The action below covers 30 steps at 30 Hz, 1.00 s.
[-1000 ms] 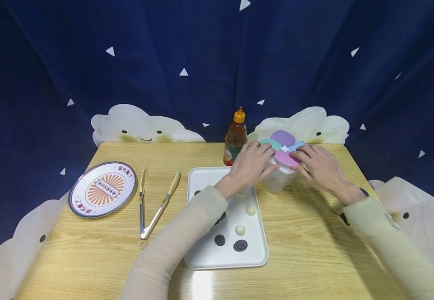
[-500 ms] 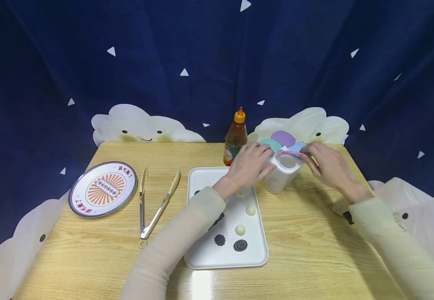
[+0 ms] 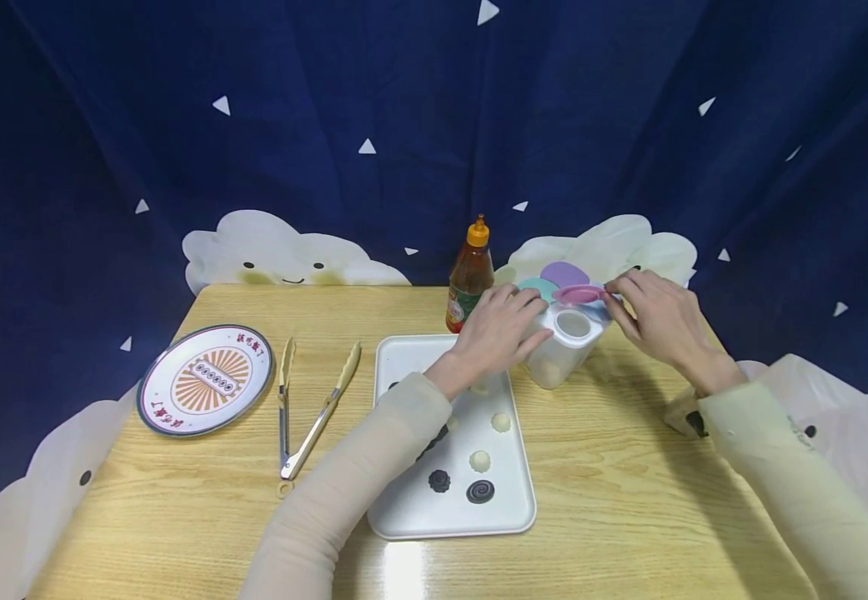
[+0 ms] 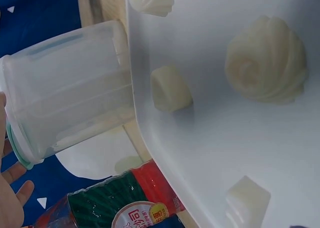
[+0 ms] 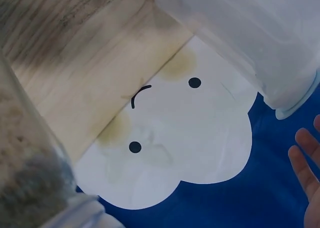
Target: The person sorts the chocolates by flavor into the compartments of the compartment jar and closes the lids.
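A translucent plastic storage container (image 3: 554, 367) stands behind the tray's right corner. Its lid has petal-shaped flaps in green (image 3: 539, 287), purple (image 3: 565, 273), blue and pink. My left hand (image 3: 497, 329) grips the lid's left side, fingers over the green flap and thumb at the near edge. With thumb and fingertips, my right hand (image 3: 654, 321) pinches the edge of the raised pink flap (image 3: 579, 294). Below that flap, a round opening (image 3: 573, 323) shows in the lid. In the right wrist view only a few fingers (image 5: 307, 163) appear, beside the container's lid end.
A white tray (image 3: 516, 500) holds several white and dark moulded pieces, some hidden under my left arm. A sauce bottle (image 3: 471, 279) stands behind it. Open tongs (image 3: 317, 421) and a plate (image 3: 171, 358) lie left. A blurred see-through thing (image 5: 30, 153) sits near my right wrist.
The pink flap has gone from lying flat to tilted up and back, uncovering the round opening. My right hand has risen slightly with it; my left hand has stayed in place.
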Each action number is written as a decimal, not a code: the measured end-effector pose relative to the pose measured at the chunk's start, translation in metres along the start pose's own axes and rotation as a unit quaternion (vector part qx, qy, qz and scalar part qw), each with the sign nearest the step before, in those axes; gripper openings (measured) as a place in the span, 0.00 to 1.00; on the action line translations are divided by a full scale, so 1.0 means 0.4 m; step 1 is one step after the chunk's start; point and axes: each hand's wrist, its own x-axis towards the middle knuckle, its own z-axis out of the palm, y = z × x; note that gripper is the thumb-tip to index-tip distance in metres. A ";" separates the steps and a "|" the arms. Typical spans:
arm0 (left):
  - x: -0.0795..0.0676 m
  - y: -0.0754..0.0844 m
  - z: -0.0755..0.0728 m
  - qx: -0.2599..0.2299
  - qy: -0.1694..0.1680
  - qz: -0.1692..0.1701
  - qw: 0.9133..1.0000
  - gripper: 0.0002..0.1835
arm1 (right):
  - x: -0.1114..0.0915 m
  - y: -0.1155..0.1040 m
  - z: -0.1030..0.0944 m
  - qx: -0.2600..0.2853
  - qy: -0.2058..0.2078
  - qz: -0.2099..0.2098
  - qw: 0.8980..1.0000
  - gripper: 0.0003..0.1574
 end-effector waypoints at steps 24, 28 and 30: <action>-0.145 -0.067 -0.089 -0.067 0.003 -0.070 0.995 0.27 | 0.016 0.007 -0.003 -0.033 -0.025 0.012 0.999 0.13; -0.233 -0.107 -0.101 -0.075 0.009 -0.107 0.991 0.27 | 0.016 0.006 -0.003 -0.034 -0.026 0.011 0.999 0.13; -0.279 -0.127 -0.102 -0.070 0.015 -0.127 0.989 0.27 | 0.016 0.006 -0.003 -0.035 -0.027 0.011 0.999 0.14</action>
